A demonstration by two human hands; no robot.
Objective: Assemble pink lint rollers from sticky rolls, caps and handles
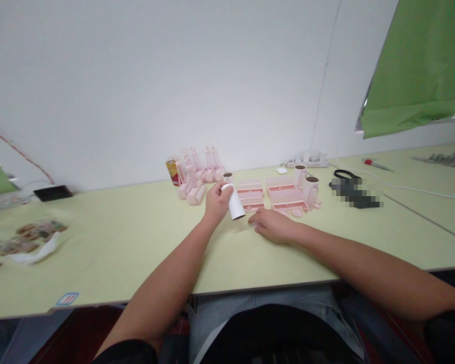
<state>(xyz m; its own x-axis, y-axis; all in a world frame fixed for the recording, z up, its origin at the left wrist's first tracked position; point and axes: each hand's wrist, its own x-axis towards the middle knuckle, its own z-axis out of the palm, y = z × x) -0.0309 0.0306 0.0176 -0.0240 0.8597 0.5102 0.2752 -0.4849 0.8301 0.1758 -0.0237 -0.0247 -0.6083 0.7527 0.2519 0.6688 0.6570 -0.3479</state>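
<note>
- Left hand [217, 203] is tightly gripping, partly hiding, a white roll [235, 204] left of the pink trays [284, 193].
- Right hand [271, 225] is half-curling before the trays; cannot tell its hold.
- The roll's long axis is slanting, hollow end pointing down-right.

Arms [167, 273] outstretched, hands [216, 203] close together
</note>
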